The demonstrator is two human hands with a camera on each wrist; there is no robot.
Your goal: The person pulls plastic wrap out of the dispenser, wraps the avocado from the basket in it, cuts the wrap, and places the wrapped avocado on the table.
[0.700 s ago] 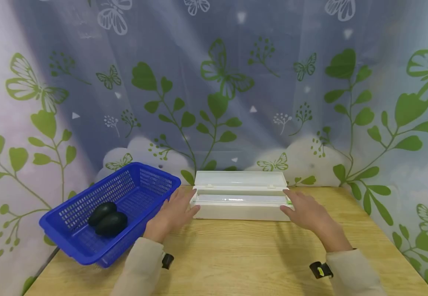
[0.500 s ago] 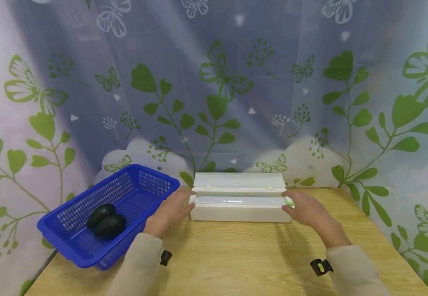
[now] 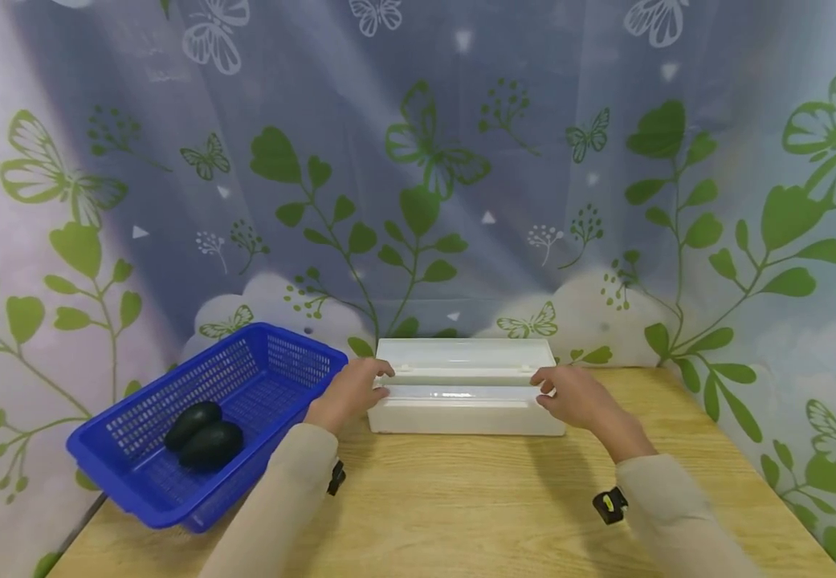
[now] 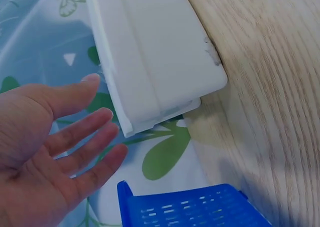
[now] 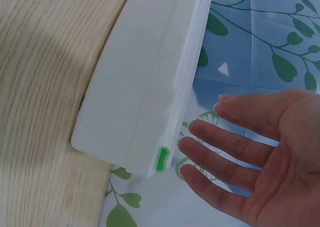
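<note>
White box (image 3: 466, 420) on the bench (image 3: 432, 502), its lid (image 3: 464, 352) tipped back.
Since half a second ago, we see the left hand (image 3: 352, 392) and the right hand (image 3: 581, 398) shift inward from the box's ends, so that, we judge, the work now centres on the pale shiny strip (image 3: 454, 392) along its open top. Each grip is wide, fingers loose and apart, with nothing visibly held; we cannot tell whether fingertips touch the strip. We count one box, one lid, one blue basket (image 3: 117, 487) to its left, two dark oval fruits (image 3: 211, 446) inside that basket, two hands, two black wrist straps (image 3: 609, 505) and one green tab (image 5: 162, 159) at the box's right end.
</note>
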